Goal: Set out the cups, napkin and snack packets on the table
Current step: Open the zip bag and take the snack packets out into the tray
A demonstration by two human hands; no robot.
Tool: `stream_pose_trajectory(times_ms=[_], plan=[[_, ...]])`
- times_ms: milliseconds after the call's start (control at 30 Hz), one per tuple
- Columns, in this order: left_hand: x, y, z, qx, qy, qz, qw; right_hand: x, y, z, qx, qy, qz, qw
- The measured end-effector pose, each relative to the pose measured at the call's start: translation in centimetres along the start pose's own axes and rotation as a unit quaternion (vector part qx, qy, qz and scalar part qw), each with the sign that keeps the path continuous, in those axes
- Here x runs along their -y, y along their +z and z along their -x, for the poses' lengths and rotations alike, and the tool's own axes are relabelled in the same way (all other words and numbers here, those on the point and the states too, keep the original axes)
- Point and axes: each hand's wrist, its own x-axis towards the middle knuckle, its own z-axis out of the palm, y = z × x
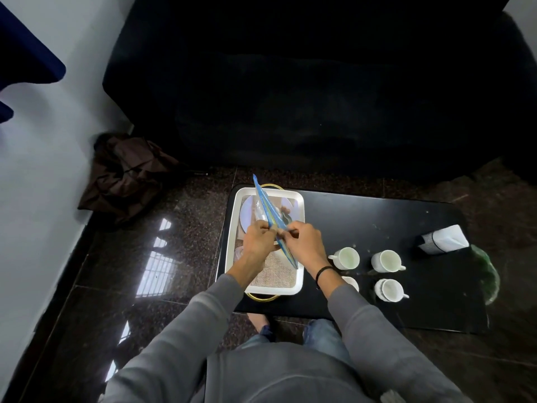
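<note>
While 4 cups (386, 260) stand nearby, both hands (283, 242) pinch a blue packet (273, 216) above the tray (232, 251).

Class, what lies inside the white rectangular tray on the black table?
Inside the white rectangular tray: a woven burlap mat and a round pale plate. The hands and blue packet cover the middle.

A blue snack packet (271, 215) stands edge-on over the white tray, while four white cups (345, 258) sit empty in a cluster on the black table, one half hidden, with a white napkin holder (443, 239) well beyond them.
</note>
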Motion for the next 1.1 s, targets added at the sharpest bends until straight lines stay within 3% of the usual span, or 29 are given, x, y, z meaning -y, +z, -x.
stream_pose_trajectory(times_ms=[233,467,733,867,1100], plan=[[0.5,0.2,0.1,-0.048,-0.024,0.027,0.998,0.0,0.5,0.3,-0.027,0.014,0.025,0.999],[0.8,-1.2,0.4,-0.027,-0.059,0.055,0.996,-0.9,-0.7,0.0,-0.068,0.105,-0.071,0.99],[-0.6,-4.2,-0.8,-0.097,0.026,-0.168,0.981,-1.3,-2.0,-0.2,-0.145,0.129,-0.062,0.979],[-1.6,-5.2,-1.3,-0.084,0.068,-0.365,0.925,-1.4,-1.9,0.2,-0.107,0.099,0.004,0.989],[-2.2,-4.1,-1.3,-0.058,0.133,-0.399,0.905,0.3,-1.4,-0.1,-0.032,0.083,0.108,0.99]])
